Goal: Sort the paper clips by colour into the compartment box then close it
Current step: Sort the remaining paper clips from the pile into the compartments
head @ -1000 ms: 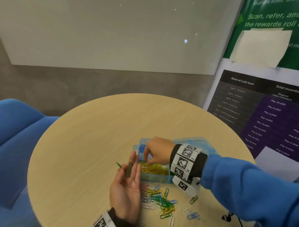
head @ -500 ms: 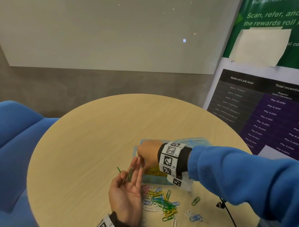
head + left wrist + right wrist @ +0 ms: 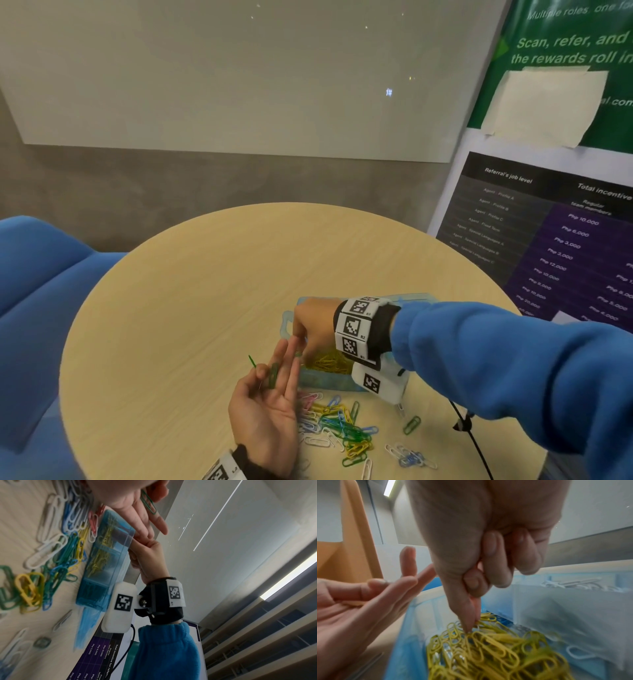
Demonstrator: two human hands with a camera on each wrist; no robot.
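Observation:
A translucent blue compartment box [image 3: 290, 317] stands open on the round table. Its near left compartment holds yellow paper clips [image 3: 329, 365] [image 3: 488, 649]. My right hand [image 3: 301, 353] [image 3: 471, 627] reaches down into it, thumb and index pinched together on a clip at the top of the yellow heap, other fingers curled. My left hand [image 3: 274, 363] [image 3: 154, 513] lies palm up beside the box's left end and holds green paper clips [image 3: 273, 375] [image 3: 148, 502] between thumb and fingers. A mixed pile of loose clips [image 3: 342, 428] [image 3: 56, 561] lies in front of the box.
A green clip [image 3: 411, 425] and a small cluster of blue and white clips [image 3: 411, 457] lie apart at the right front. White clips [image 3: 573, 585] fill a back compartment. A black cable [image 3: 469, 431] hangs over the table's right edge. A blue seat [image 3: 41, 308] stands left, a poster stand [image 3: 548, 240] right.
My right hand has moved from the box's back left corner toward me and down into the yellow compartment, close to my left fingertips. The left hand has hardly moved.

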